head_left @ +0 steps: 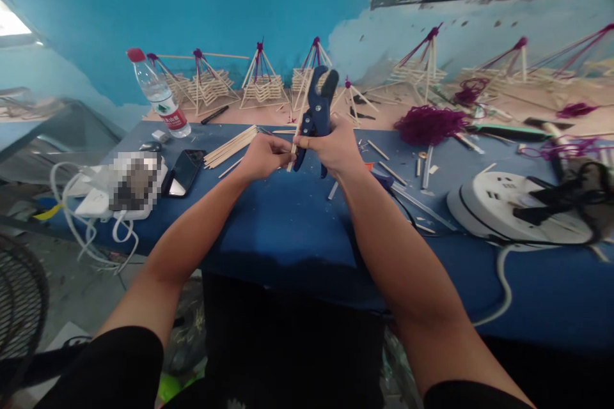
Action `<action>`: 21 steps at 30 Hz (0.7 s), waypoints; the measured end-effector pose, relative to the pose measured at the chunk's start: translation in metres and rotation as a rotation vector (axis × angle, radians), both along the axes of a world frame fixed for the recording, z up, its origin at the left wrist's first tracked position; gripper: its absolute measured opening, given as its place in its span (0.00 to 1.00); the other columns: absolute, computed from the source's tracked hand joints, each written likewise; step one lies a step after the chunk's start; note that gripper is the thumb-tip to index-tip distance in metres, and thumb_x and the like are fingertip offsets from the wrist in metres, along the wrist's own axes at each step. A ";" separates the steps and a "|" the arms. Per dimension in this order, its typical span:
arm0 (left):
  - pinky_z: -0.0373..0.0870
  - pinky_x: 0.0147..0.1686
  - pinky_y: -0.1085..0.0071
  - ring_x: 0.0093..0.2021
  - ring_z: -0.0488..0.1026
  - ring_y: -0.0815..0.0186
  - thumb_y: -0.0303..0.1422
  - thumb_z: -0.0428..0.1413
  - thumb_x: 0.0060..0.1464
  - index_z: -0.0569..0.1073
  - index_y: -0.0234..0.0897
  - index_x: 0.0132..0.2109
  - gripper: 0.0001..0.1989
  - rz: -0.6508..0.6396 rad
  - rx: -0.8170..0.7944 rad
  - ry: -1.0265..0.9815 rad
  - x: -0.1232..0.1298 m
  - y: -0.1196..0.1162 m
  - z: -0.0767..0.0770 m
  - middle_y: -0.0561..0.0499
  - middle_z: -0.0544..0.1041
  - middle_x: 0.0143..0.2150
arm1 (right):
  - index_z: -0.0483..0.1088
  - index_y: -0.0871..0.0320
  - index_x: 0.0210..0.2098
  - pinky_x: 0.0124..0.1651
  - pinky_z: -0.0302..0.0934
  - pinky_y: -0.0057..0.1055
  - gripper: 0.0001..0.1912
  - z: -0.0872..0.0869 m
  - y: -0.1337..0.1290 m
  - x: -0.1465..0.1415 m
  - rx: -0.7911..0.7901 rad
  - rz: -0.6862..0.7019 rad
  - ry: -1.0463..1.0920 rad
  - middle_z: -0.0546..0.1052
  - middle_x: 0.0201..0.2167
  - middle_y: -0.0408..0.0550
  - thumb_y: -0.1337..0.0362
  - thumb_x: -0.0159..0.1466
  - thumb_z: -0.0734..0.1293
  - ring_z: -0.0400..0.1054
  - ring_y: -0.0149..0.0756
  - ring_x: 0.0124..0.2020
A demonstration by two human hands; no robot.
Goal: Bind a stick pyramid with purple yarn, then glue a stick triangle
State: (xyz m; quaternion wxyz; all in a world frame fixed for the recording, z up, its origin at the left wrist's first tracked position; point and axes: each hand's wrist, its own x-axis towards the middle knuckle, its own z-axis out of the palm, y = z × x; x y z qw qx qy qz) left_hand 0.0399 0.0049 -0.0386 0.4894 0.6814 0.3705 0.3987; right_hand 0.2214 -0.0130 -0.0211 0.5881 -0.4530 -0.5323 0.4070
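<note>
My right hand (336, 144) is wrapped round a blue hand cutter (317, 102), held upright over the table with its head pointing up. Along the cutter's left side runs a thin wooden stick (297, 134). The lower part of that stick is pinched between the fingertips of my left hand (266, 154), close to my right thumb. Whether the stick lies between the cutter's jaws I cannot tell. Just left of my left hand, a bundle of wooden sticks (230, 147) rests on the blue table cover (283, 217).
Several stick frames (261, 86) tied with purple string stand along the wall. A water bottle (163, 99), a phone (186, 172) and a white charger cluster (91, 201) are at left. Purple yarn (429, 126), stick offcuts and a cable reel (503, 204) lie at right.
</note>
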 end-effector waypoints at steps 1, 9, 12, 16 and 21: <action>0.75 0.32 0.72 0.26 0.77 0.69 0.25 0.70 0.47 0.85 0.33 0.30 0.02 0.006 -0.008 -0.040 -0.001 -0.001 0.003 0.49 0.83 0.26 | 0.76 0.56 0.27 0.34 0.72 0.35 0.16 0.002 0.000 -0.001 0.000 -0.015 0.061 0.79 0.28 0.43 0.65 0.41 0.82 0.72 0.35 0.30; 0.66 0.27 0.74 0.24 0.72 0.73 0.33 0.77 0.35 0.83 0.34 0.26 0.12 0.043 -0.102 -0.421 0.004 -0.009 0.012 0.50 0.82 0.25 | 0.73 0.55 0.23 0.27 0.72 0.34 0.19 0.009 -0.007 -0.015 -0.018 -0.088 0.406 0.74 0.20 0.38 0.65 0.36 0.83 0.64 0.29 0.21; 0.65 0.26 0.75 0.24 0.72 0.73 0.31 0.76 0.33 0.82 0.34 0.27 0.12 0.062 -0.195 -0.512 0.008 -0.010 0.012 0.50 0.82 0.26 | 0.72 0.55 0.23 0.29 0.72 0.34 0.18 0.006 -0.007 -0.019 0.022 -0.127 0.428 0.74 0.20 0.38 0.64 0.37 0.83 0.66 0.29 0.23; 0.53 0.21 0.77 0.21 0.66 0.76 0.28 0.73 0.36 0.81 0.33 0.26 0.09 0.130 -0.210 -0.537 0.011 -0.011 0.014 0.52 0.77 0.22 | 0.74 0.55 0.25 0.32 0.73 0.35 0.18 0.001 -0.006 -0.025 0.076 -0.177 0.443 0.77 0.23 0.39 0.63 0.38 0.84 0.71 0.33 0.26; 0.53 0.23 0.76 0.21 0.58 0.78 0.27 0.71 0.43 0.80 0.34 0.26 0.07 0.161 -0.180 -0.525 0.013 -0.013 0.016 0.55 0.74 0.22 | 0.75 0.54 0.26 0.32 0.72 0.35 0.17 -0.004 -0.006 -0.031 0.139 -0.184 0.425 0.79 0.26 0.39 0.64 0.41 0.83 0.72 0.33 0.28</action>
